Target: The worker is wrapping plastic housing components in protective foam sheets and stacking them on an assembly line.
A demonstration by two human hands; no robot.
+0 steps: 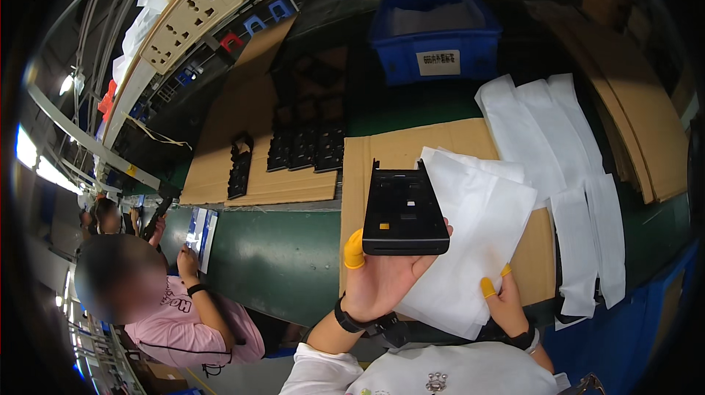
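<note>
My left hand supports a black plastic housing from below, its thumb at the near left corner. The housing is tilted up, with two thin prongs at its far end and small openings in its face. Thin white sheets or sleeves lie in a loose, overlapping pile on a cardboard sheet. At the pile's near right edge is my right hand, thumb and finger apart against the white material. Yellow finger cots cover the visible tips of both hands.
Several black plastic parts rest on cardboard at the far left. More white sleeves lie to the right, beside stacked cardboard. A blue bin stands behind. A co-worker in pink sits at the left.
</note>
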